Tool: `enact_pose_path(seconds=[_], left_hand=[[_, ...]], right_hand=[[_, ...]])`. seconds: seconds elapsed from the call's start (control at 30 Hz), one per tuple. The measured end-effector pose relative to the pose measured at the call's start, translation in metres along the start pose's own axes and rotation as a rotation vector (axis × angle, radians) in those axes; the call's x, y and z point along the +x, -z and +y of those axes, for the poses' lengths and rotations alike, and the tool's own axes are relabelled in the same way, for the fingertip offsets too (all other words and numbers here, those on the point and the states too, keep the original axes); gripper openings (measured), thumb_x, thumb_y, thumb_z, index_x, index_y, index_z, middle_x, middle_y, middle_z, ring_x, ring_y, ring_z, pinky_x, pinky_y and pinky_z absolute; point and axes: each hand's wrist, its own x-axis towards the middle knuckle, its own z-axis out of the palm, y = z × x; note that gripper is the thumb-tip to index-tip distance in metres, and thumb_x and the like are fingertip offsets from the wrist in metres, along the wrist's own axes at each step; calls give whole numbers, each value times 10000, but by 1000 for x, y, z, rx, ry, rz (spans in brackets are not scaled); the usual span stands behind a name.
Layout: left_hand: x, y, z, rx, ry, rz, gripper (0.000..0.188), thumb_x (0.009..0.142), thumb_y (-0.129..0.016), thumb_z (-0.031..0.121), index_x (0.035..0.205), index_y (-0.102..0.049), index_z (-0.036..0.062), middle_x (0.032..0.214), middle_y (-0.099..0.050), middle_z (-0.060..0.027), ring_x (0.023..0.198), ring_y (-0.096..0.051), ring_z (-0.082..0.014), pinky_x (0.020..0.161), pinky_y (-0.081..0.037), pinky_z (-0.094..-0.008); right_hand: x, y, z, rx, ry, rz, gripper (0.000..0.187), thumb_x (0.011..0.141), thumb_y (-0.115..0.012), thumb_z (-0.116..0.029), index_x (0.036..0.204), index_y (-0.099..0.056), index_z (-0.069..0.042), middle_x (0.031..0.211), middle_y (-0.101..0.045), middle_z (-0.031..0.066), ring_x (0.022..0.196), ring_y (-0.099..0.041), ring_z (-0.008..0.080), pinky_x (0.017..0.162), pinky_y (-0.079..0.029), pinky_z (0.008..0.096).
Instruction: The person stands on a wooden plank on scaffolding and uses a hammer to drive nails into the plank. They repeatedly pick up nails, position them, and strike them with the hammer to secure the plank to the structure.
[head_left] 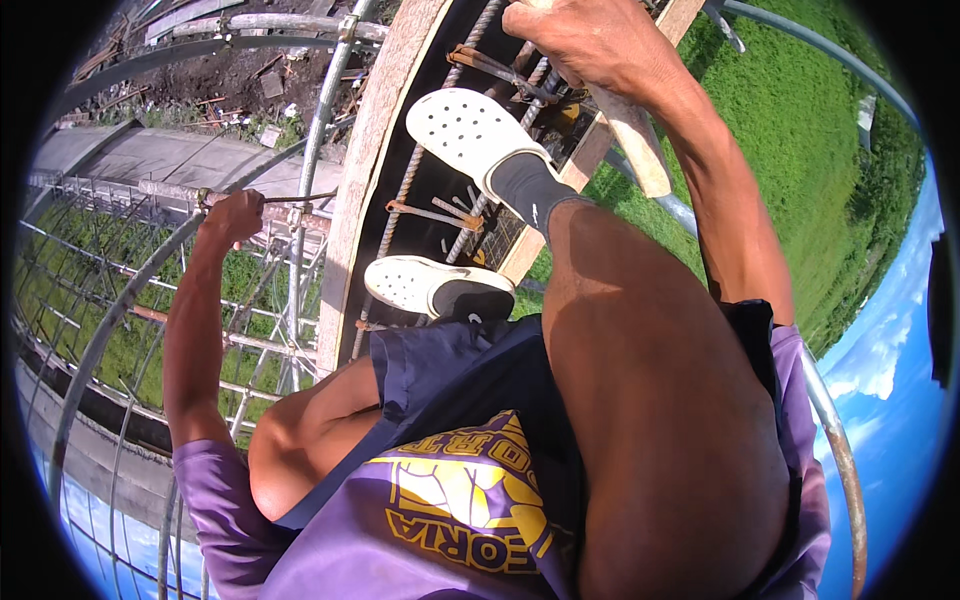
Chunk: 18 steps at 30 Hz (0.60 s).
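Observation:
My left hand (235, 215) is closed around a thin dark metal rod (300, 198), which sticks out to the right toward the form board. It is beside a scaffold pipe. At the top, my right hand (610, 50) is wrapped round a thick pale wooden handle (637, 160); its lower end shows below the palm, and whatever is at its other end is out of view. Between my hands runs a narrow timber form with ribbed steel bars (408, 185) inside, crossed by rusty stirrups (435, 213). My feet, in white clogs (470, 128), are on the bars.
A long form board (370, 170) edges the left of the bars. Scaffold pipes (318, 130) stand close on the left, and a curved pipe (835, 430) passes on the right. Far below are grass (790, 170), a grey concrete strip (200, 155) and scattered debris.

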Motion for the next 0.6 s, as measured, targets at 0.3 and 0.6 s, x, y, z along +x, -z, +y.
enact_pose_path(seconds=[0.3,0.6], left_hand=[[-10,-16,7,306,116,250,397,894,-609,173,1284,-625,102,992,-757,-191,877,-767,-332,868,-566,-528],[-40,-93,15,403,220,652,326,1063,-522,352,1369,-617,286,1166,-720,-93,1057,-707,-337,904,-485,-614]], right_hand=[[-23,10,20,194,5,44,506,874,-650,-228,1326,-541,-27,807,-630,105,646,-625,209,647,-547,369],[-23,11,30,251,-17,58,533,881,-638,-205,1369,-504,-37,843,-626,117,677,-631,212,669,-554,366]])
